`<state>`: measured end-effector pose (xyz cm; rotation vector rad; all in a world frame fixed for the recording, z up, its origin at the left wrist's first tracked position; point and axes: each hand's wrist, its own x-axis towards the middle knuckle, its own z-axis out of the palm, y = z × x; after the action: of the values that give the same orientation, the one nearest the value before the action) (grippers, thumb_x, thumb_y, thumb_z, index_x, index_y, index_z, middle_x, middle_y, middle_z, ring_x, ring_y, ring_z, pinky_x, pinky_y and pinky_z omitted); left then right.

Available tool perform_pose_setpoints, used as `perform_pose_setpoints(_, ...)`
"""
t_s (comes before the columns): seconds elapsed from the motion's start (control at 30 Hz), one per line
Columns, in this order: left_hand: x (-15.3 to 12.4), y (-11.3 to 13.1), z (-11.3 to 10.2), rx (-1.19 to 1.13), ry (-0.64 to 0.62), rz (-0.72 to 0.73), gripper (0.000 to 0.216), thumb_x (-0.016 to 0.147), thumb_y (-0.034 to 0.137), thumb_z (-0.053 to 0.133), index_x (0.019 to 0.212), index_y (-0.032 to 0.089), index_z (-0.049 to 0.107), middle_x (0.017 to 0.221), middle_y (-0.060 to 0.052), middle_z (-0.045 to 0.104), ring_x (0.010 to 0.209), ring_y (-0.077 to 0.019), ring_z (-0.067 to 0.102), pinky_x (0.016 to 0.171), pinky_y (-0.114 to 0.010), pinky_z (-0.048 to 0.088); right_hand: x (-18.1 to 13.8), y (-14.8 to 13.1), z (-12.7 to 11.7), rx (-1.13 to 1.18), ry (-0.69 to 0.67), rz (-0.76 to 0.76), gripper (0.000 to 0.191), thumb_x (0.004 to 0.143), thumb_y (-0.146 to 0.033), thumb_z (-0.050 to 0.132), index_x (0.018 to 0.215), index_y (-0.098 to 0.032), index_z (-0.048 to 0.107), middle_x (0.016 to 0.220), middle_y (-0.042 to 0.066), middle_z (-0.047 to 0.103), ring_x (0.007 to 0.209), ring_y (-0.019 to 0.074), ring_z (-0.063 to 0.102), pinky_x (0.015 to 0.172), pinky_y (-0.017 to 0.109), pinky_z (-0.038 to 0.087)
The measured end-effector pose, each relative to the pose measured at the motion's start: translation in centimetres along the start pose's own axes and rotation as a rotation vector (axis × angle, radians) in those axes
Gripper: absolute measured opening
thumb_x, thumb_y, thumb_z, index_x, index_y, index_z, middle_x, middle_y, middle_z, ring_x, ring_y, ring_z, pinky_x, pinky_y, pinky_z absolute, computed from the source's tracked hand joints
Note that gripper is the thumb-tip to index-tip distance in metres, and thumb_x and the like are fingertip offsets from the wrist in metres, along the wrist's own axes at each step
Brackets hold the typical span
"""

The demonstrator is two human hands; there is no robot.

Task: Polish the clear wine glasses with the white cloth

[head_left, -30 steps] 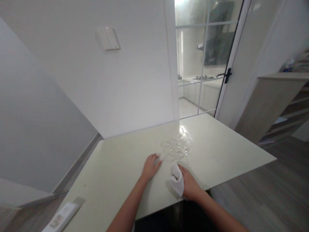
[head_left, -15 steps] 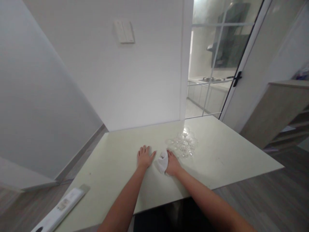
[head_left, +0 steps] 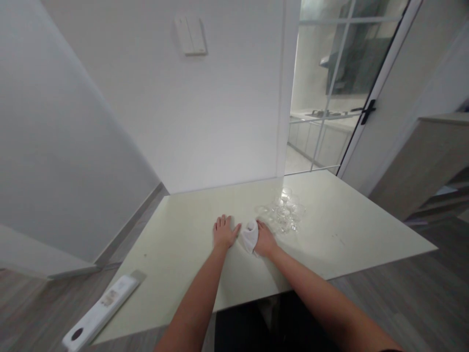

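Note:
My right hand (head_left: 265, 240) is closed on a crumpled white cloth (head_left: 249, 235) and presses it against the pale table (head_left: 183, 254) near the middle. My left hand (head_left: 224, 231) lies flat on the tabletop just left of the cloth, fingers stretched out and holding nothing. Several clear glasses (head_left: 285, 211) stand in a cluster just beyond my right hand, close to its fingertips.
A long white device (head_left: 100, 311) lies at the table's near left corner. The table butts against a white wall with a light switch (head_left: 191, 35). A glass door (head_left: 344, 88) to a kitchen stands behind on the right, with a wooden shelf unit (head_left: 428, 166) further right.
My right hand has carried the cloth away from the near edge toward the glasses and beside my left hand. The left hand has stayed flat. My head has shifted, moving the view.

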<state>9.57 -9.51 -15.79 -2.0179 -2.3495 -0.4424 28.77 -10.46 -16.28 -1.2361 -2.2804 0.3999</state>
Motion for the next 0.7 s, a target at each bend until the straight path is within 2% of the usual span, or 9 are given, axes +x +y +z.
perform_pose_setpoints(0.17, -0.01, -0.08, 0.08, -0.001, 0.012, 0.009, 0.074, 0.09, 0.065, 0.034, 0.143, 0.014, 0.042, 0.154, -0.017, 0.033, 0.143, -0.0349, 0.025, 0.115, -0.049, 0.02, -0.01, -0.01, 0.07, -0.019, 0.024, 0.001, 0.052, 0.087, -0.035, 0.053, 0.13, -0.005, 0.056, 0.136, 0.024, 0.054, 0.132, 0.0344, 0.042, 0.113, 0.045, 0.027)
perform_pose_setpoints(0.37, -0.08, -0.03, 0.14, 0.035, 0.021, 0.006, 0.073, 0.09, 0.065, 0.032, 0.143, 0.015, 0.042, 0.154, -0.016, 0.034, 0.143, -0.0334, 0.027, 0.115, -0.047, 0.022, 0.08, 0.07, 0.06, -0.061, 0.056, -0.014, 0.05, 0.086, -0.037, 0.055, 0.127, -0.009, 0.059, 0.131, 0.02, 0.059, 0.128, 0.0328, 0.047, 0.111, 0.043, 0.032)
perform_pose_setpoints(0.7, 0.03, 0.08, 0.06, 0.055, 0.019, 0.001, 0.073, 0.09, 0.065, 0.032, 0.142, 0.015, 0.043, 0.154, -0.016, 0.035, 0.143, -0.0331, 0.028, 0.115, -0.047, 0.023, 0.01, -0.05, -0.45, -0.092, 0.042, -0.034, 0.048, 0.087, -0.036, 0.054, 0.126, -0.01, 0.061, 0.129, 0.02, 0.06, 0.128, 0.0319, 0.048, 0.111, 0.042, 0.032)
